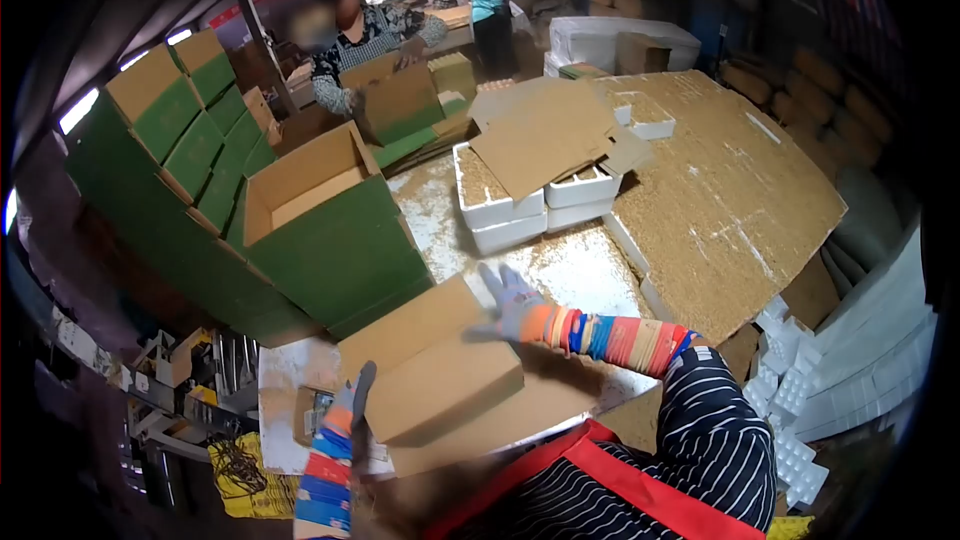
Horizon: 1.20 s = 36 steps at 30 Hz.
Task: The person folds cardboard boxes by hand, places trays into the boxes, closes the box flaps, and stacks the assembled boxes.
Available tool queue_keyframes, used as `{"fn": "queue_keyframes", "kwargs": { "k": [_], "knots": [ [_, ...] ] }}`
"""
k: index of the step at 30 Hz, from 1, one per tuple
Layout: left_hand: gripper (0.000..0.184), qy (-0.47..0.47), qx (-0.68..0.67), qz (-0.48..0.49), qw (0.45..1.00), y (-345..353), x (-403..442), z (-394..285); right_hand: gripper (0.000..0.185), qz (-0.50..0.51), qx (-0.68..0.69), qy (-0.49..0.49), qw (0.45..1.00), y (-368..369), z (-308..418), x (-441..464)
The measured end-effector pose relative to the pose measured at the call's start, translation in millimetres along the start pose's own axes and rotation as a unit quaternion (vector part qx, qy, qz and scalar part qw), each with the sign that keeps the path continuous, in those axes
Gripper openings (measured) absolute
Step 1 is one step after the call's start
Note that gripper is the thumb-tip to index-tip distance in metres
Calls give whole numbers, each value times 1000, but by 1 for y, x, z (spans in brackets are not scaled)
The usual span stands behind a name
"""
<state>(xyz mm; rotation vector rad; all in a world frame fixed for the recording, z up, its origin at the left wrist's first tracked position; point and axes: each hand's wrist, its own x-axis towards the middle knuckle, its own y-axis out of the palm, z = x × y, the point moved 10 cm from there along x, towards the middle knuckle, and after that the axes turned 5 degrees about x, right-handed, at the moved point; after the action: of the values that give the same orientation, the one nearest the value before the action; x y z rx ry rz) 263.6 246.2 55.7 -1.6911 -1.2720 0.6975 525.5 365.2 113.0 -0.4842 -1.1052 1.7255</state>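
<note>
A plain brown cardboard box (440, 380) lies on the white work table between my hands. My left hand (350, 402), in a grey glove, is at the box's left side with its fingers stretched upward. My right hand (510, 305), also gloved in grey, is spread at the box's upper right edge, its fingers apart. Whether either palm presses on the cardboard is hard to tell. Beyond my right hand stand white foam boxes (507, 230) filled with brown grains, with loose cardboard sheets (545, 135) on top.
Green and brown cartons (335, 250) are stacked at the left. A wide grain-covered surface (740, 200) spans the right. Across the table a person (365, 40) handles a green-brown carton (400, 100). White foam trays (790, 410) lie at the lower right.
</note>
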Motion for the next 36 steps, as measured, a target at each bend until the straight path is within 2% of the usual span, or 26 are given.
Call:
{"fn": "queue_keyframes", "kwargs": {
  "k": [1, 3, 5, 7, 9, 10, 11, 12, 14, 15, 17, 18, 19, 20, 21, 22, 23, 24, 25, 26, 28, 29, 30, 34, 35, 36],
  "knots": [
    [52, -81, -102, 61, 990, -3, 2, 9, 105, 164, 184, 125, 961, 42, -22, -9],
    [54, -199, -183, 86, 959, -16, -8, 21, 102, 180, 413, 24, 892, 29, 16, -22],
    [56, -213, -224, 11, 951, -11, -28, 36, 100, 153, 584, 83, 793, 20, 13, -38],
    [58, -143, -127, -81, 978, 31, -50, 67, 96, 80, 480, -40, 873, -7, 17, -54],
    [60, -110, 109, -118, 981, 105, -81, 121, 94, -30, 333, -134, 933, -16, 16, -79],
    [51, -125, 47, -152, 979, 91, -78, 83, 93, 123, 268, 46, 955, 0, 2, -94],
    [43, -135, -15, -189, 973, 73, -72, 40, 89, 19, 222, -37, 974, 25, -21, -103],
    [39, -150, -79, -223, 960, 57, -68, 11, 85, 25, 249, -11, 968, 34, -33, -110],
    [43, -153, -411, -240, 866, 16, -43, 48, 77, 45, 260, 23, 964, 41, -38, -120],
    [46, -87, -638, -325, 693, -19, -25, 2, 75, 55, 244, 30, 968, 43, -34, -125],
    [49, -91, -544, -251, 796, -40, -1, -26, 69, 4, 246, -34, 969, 46, -34, -136],
    [51, -63, -312, -228, 920, -49, 4, -42, 66, 3, 228, -46, 973, 53, -43, -142],
    [53, -27, -56, -190, 980, -48, 9, -59, 64, 2, 211, -59, 976, 58, -54, -149],
    [57, -73, -209, -175, 959, -33, 5, -43, 59, -25, 135, -167, 976, 38, -53, -170],
    [58, -88, -239, -192, 948, -17, -6, -28, 57, -21, 59, -119, 991, 9, -73, -175],
    [60, -102, -269, -210, 934, -1, -17, -14, 58, -106, 24, -89, 990, -25, -108, -186],
    [61, -115, -298, -229, 920, 16, -30, 1, 61, -300, -51, 107, 947, -65, -166, -223],
    [59, -131, -291, -225, 921, 16, -28, -6, 69, -414, -26, 271, 869, -89, -230, -271],
    [58, -147, -281, -218, 923, 12, -27, -12, 78, -520, 34, 405, 751, -100, -287, -328],
    [56, -168, -272, -212, 923, 10, -30, -19, 82, -514, 46, 554, 653, -115, -311, -360],
    [54, -207, -256, -208, 921, 5, -33, -30, 81, -449, 433, 454, 636, -60, -399, -367],
    [55, -190, -271, -176, 927, 5, -18, -31, 80, -458, 412, 417, 668, -66, -403, -355],
    [56, -171, -285, -146, 932, -3, 1, -27, 76, -503, 390, 413, 652, -62, -416, -359],
    [63, -304, -333, -64, 890, -11, 19, -74, 85, -597, 301, 416, 616, -54, -408, -388],
    [64, -278, -349, -84, 891, -9, 16, -70, 69, -602, 329, 377, 622, -68, -375, -375],
    [64, -252, -363, -105, 891, -1, 14, -56, 68, -567, 479, 367, 561, -34, -404, -378]
  ]
}}
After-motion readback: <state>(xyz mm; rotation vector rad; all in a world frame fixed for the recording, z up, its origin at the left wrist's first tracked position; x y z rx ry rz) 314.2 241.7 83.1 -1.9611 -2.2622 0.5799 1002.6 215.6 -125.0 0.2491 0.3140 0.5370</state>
